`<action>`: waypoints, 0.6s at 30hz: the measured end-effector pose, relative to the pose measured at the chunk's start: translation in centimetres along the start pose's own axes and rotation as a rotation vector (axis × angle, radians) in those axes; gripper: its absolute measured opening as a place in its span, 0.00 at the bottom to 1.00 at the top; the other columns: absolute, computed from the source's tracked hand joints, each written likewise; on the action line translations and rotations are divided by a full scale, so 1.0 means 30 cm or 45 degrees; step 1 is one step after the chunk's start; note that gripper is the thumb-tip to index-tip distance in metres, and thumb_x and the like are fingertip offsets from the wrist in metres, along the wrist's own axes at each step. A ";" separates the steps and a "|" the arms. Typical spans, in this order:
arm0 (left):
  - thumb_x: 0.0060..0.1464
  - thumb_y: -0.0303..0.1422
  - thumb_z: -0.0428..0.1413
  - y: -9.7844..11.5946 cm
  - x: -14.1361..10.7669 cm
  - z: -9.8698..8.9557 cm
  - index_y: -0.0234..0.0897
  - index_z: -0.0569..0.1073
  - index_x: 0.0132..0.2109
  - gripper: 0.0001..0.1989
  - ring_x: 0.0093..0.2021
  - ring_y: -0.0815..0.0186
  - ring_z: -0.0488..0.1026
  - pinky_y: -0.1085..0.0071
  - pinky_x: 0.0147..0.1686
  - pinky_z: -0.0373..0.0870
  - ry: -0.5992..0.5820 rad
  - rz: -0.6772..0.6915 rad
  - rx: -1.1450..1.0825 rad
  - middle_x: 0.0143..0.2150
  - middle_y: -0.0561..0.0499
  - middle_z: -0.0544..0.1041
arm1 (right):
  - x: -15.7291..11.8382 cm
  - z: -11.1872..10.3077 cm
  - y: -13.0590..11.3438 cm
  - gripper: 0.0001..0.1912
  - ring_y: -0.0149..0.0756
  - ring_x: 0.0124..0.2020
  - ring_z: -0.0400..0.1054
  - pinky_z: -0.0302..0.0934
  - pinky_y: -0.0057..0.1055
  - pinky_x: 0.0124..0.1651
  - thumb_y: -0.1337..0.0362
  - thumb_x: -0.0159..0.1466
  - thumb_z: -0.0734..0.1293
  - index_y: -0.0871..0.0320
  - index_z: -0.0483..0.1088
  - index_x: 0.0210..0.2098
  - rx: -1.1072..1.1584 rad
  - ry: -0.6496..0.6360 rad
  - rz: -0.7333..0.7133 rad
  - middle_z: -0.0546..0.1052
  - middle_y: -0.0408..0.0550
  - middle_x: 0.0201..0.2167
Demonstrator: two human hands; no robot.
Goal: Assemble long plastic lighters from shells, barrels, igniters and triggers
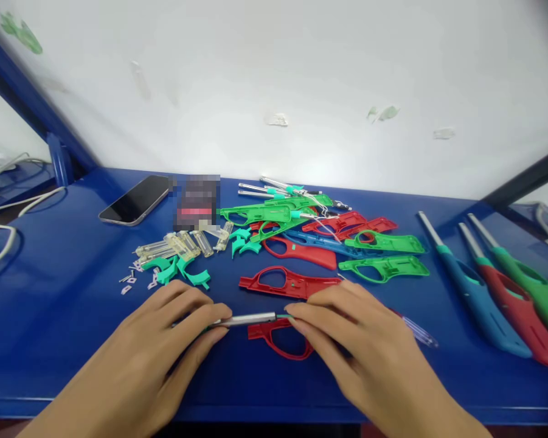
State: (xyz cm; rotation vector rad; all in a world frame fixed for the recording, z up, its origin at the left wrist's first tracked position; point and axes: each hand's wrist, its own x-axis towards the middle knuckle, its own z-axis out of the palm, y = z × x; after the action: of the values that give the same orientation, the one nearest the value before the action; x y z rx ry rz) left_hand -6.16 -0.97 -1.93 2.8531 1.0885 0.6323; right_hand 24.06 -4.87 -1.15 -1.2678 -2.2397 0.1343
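Note:
My left hand [182, 328] pinches a silver metal lighter tube [252, 319] between thumb and fingers, held level above the bench. Out of the tube's right end comes a thin dark-green strand [283, 316], perhaps a wire, and the fingertips of my right hand [346, 328] are closed on it. Beneath and behind the hands lie two red lighter housing halves, one [292, 284] just beyond the tube and another [285, 340] partly under it. By my right wrist, a clear purplish plastic part [419, 332] is partly covered.
Green housing halves [387, 267] and metal tubes with wires [264, 190] are piled behind. Teal triggers [194, 274], clear fuel tanks [182, 244] and small pieces [126, 289] lie left. A phone [137, 199] rests back left; three assembled lighters [483, 304] lie right. A white wall [301, 73] closes the back.

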 end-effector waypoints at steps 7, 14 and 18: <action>0.77 0.33 0.50 0.001 -0.007 -0.009 0.49 0.78 0.61 0.15 0.50 0.61 0.77 0.66 0.55 0.74 -0.054 -0.021 -0.039 0.49 0.54 0.82 | 0.007 0.015 -0.014 0.15 0.37 0.41 0.76 0.71 0.34 0.43 0.74 0.75 0.64 0.49 0.76 0.51 0.000 -0.094 0.011 0.80 0.44 0.45; 0.76 0.33 0.50 0.003 -0.044 -0.001 0.50 0.79 0.61 0.16 0.53 0.59 0.80 0.65 0.56 0.78 -0.115 -0.072 0.014 0.54 0.50 0.81 | 0.012 0.038 -0.013 0.18 0.42 0.42 0.77 0.74 0.38 0.43 0.76 0.69 0.67 0.49 0.77 0.52 -0.077 -0.173 -0.017 0.80 0.45 0.45; 0.75 0.39 0.52 0.032 -0.054 0.033 0.53 0.73 0.69 0.20 0.60 0.54 0.78 0.57 0.62 0.77 -0.042 -0.050 0.160 0.59 0.51 0.82 | 0.016 0.039 -0.015 0.17 0.40 0.41 0.77 0.75 0.35 0.41 0.76 0.71 0.67 0.47 0.77 0.51 -0.031 -0.170 0.025 0.81 0.43 0.44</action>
State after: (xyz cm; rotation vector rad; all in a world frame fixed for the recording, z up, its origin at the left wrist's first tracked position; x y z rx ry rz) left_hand -6.28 -2.61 -3.27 2.9261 1.2183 0.5311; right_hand 22.92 -4.53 -1.79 -1.3294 -2.3485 0.2052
